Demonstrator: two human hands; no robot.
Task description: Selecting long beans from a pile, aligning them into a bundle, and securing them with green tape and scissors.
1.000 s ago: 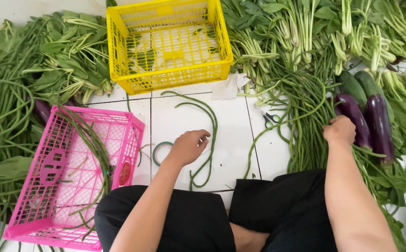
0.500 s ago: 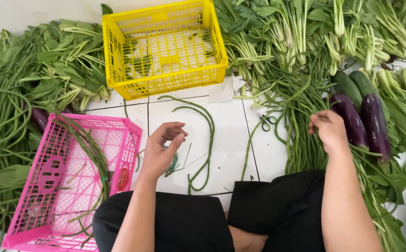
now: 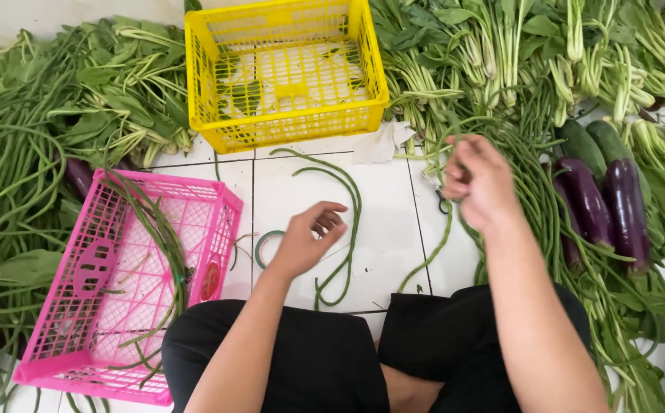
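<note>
Left hand [image 3: 308,243]: raised above the white tiled floor [image 3: 382,229], fingers [image 3: 331,222] loosely curled with thumb apart, holding nothing visible. Just beside it on the floor lie loose long green beans [image 3: 345,222] and a small green ring-shaped band [image 3: 265,246].

Right hand [image 3: 479,182]: lifted near the heap of long green beans [image 3: 535,191] on the right, fingertips pressed together as if pinching; whether anything sits between them cannot be told.

Yellow perforated plastic crate [image 3: 286,73]: at the top centre, upright, holding a few green scraps.

Pink perforated plastic crate [image 3: 130,287]: left of the person's knee, tilted, with a few long beans draped across it.

Purple aubergines [image 3: 608,203]: two, side by side, right of the bean heap.

Leafy green bunches [image 3: 110,99]: piled along the left and top right.
</note>
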